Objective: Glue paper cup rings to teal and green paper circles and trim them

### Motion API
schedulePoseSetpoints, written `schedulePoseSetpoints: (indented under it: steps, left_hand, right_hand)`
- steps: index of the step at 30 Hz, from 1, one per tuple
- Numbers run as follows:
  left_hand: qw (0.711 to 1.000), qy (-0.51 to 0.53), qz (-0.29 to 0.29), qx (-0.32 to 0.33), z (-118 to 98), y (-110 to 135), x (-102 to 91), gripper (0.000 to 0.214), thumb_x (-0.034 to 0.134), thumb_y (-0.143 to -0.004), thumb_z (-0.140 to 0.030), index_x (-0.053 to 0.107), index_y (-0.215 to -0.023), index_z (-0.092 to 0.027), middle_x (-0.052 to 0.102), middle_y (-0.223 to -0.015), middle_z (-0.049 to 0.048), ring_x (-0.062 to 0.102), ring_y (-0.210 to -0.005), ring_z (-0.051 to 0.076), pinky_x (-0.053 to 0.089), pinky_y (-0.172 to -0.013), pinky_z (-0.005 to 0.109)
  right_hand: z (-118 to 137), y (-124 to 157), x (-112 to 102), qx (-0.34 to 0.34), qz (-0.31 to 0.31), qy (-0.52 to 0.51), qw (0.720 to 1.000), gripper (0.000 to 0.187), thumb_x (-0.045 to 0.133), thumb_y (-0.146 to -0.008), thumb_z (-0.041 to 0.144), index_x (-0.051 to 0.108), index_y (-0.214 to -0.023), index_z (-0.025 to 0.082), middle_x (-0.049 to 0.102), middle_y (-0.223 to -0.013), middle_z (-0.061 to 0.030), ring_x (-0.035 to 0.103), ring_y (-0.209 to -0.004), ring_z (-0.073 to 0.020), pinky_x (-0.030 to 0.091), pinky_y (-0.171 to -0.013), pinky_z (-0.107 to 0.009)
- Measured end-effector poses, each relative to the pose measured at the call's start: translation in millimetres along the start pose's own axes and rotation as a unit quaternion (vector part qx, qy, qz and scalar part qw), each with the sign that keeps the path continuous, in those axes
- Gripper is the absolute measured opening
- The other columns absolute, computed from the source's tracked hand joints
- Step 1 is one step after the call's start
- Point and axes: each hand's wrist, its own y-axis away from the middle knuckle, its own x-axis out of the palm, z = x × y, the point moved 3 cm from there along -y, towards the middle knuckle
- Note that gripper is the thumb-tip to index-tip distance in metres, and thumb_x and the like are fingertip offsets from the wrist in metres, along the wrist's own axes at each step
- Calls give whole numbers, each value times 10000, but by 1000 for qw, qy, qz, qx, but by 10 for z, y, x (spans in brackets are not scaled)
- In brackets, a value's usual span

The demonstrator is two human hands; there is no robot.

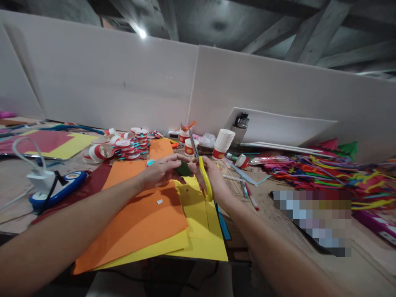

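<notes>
My left hand pinches a small dark green piece of paper above the table. My right hand grips yellow-handled scissors, blades pointing up and away, right beside the green piece. Both hands hover over sheets of orange paper and yellow paper lying on the table.
Cut red-and-white paper cups with teal strips lie at the back left, a stack of paper cups and a bottle behind. Colourful pipe cleaners pile up right. A blue power strip with charger sits left. White partition boards back the table.
</notes>
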Motion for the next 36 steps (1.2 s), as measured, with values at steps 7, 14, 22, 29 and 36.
schedulePoseSetpoints:
  steps: [7,14,22,29,36]
  left_hand:
    - [994,91,-44,-38,-72,-14,-118,323,464,-868,-249,637,-1087,-85,697,-1047,173,670,-974,247,535,-794,331]
    - [971,163,-176,0,-329,-32,-382,449,302,-885,-185,554,-1237,-67,692,-1081,170,656,-1033,224,548,-822,333]
    - [985,117,-127,-6,-256,-13,-398,327,430,-932,-228,593,-1160,-58,660,-1156,180,624,-1101,204,489,-969,282]
    - [995,93,-20,-30,-154,31,-334,427,594,-859,-371,583,-1203,-117,660,-1166,167,625,-1103,251,512,-926,319]
    - [995,57,77,-40,-115,79,-205,503,659,-806,-391,587,-1245,-155,631,-1226,169,582,-1165,283,459,-982,403]
  right_hand:
    - [33,15,-137,36,-4,61,997,386,564,-790,566,565,-908,198,474,-535,71,420,-359,-78,364,-343,-193]
    - [275,185,-263,4,64,358,931,369,555,-818,517,696,-860,179,686,-755,-73,643,-709,-206,454,-621,-281]
    - [292,490,-103,42,149,546,824,253,581,-792,358,672,-945,178,711,-869,-136,669,-762,-257,437,-595,-300]
    - [456,575,-14,14,219,578,786,234,636,-787,281,682,-991,177,708,-926,-126,661,-855,-294,471,-672,-350]
    - [590,421,-116,-212,-28,391,895,286,479,-922,276,597,-1172,204,614,-1081,-99,579,-996,-215,466,-862,-356]
